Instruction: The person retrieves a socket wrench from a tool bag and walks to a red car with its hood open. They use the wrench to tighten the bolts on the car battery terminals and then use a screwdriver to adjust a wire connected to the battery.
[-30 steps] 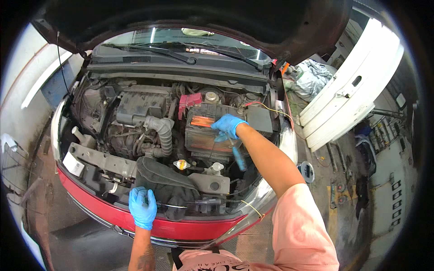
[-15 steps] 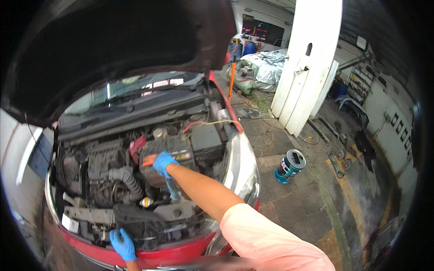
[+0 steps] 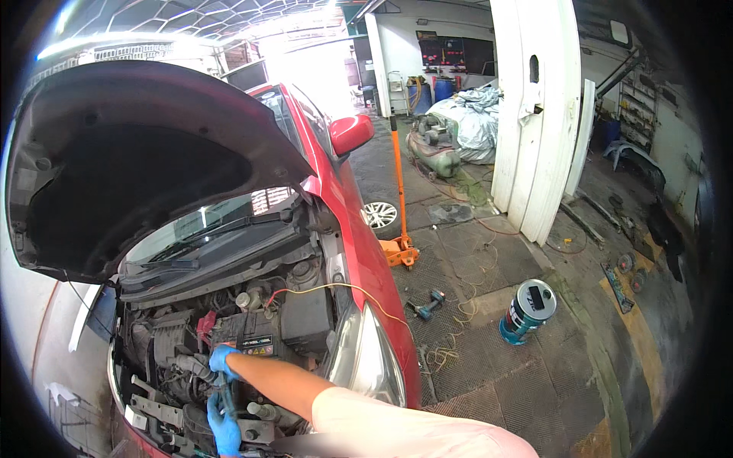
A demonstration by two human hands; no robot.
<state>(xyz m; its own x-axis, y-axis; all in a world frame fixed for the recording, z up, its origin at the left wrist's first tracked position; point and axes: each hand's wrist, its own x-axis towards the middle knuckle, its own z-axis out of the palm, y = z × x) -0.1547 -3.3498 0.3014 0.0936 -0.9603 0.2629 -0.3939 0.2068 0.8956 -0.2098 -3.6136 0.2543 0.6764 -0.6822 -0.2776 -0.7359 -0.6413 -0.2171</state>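
Note:
My right hand (image 3: 223,359), in a blue glove, is closed at the near edge of the car battery (image 3: 258,343). A narrow bluish-grey piece (image 3: 227,395) runs down from its fingers, too blurred to name. Just below, my blue-gloved left hand (image 3: 224,429) has its fingers curled at the lower end of that piece, and their grip is partly hidden. A ribbed black air hose (image 3: 195,366) lies left of my right hand. Beyond the battery, a red terminal cover (image 3: 206,324) and a yellow-red wire (image 3: 343,285) show in the engine bay.
The raised hood (image 3: 145,164) hangs over the bay of the red car. To the right on the floor stand a teal drum (image 3: 527,313), a cordless drill (image 3: 427,304), an orange floor jack (image 3: 400,252) and a loose wheel (image 3: 380,217). A white pillar (image 3: 531,122) rises behind.
My view has tilted up and shifted. My right hand has moved from the battery's top to its near edge. My left hand has come from the front panel to just beneath the right.

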